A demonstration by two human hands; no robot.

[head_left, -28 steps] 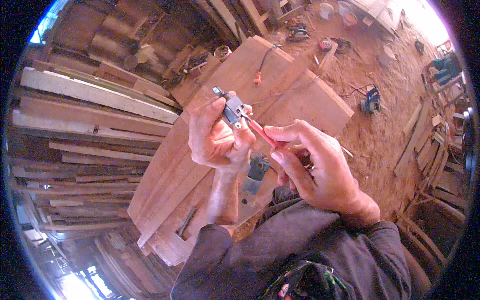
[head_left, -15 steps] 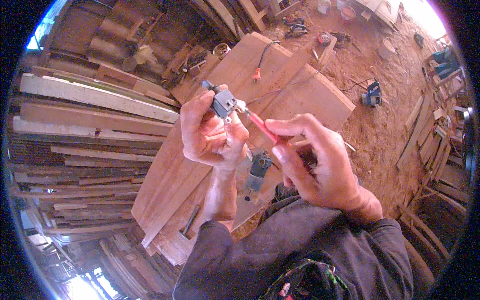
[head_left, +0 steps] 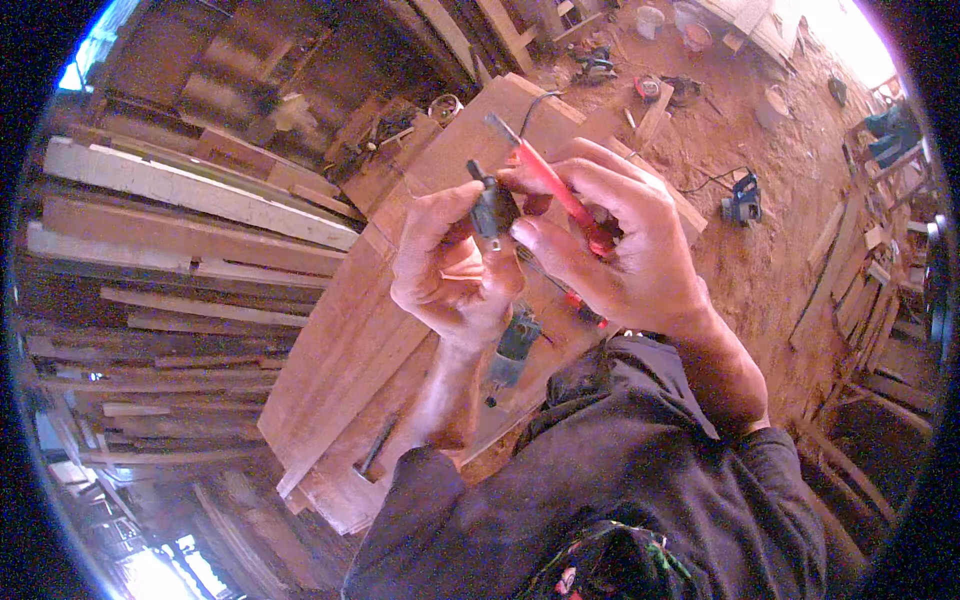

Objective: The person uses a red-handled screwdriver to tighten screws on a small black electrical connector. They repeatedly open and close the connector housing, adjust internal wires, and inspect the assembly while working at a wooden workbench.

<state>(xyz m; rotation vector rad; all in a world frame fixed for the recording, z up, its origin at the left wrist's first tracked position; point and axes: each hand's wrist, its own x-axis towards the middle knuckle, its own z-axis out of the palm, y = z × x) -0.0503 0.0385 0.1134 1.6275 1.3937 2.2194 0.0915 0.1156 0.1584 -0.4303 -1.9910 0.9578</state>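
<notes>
A small dark block that looks like a power-tool switch (head_left: 490,214) is pinched upright in the fingers of my left hand (head_left: 450,270). My right hand (head_left: 635,235) has its thumb and fingertips against the block's right side. Across that hand's fingers lies a red-handled screwdriver (head_left: 556,184), its metal tip tilted up and away from the block. Below both hands, the grey-blue body of a power tool (head_left: 514,350) rests on the wooden boards (head_left: 340,370), partly hidden by my left wrist.
A hammer (head_left: 375,447) lies on the near boards. A red and black object (head_left: 583,308) sits below my right hand. Stacked planks (head_left: 200,245) fill the left side. On the sawdust-covered floor (head_left: 770,270) to the right stands a blue power tool (head_left: 742,200).
The screwdriver's tip has come away from the switch and now points up. My right fingers have moved in to touch the switch, which has shifted right and turned in my left hand.
</notes>
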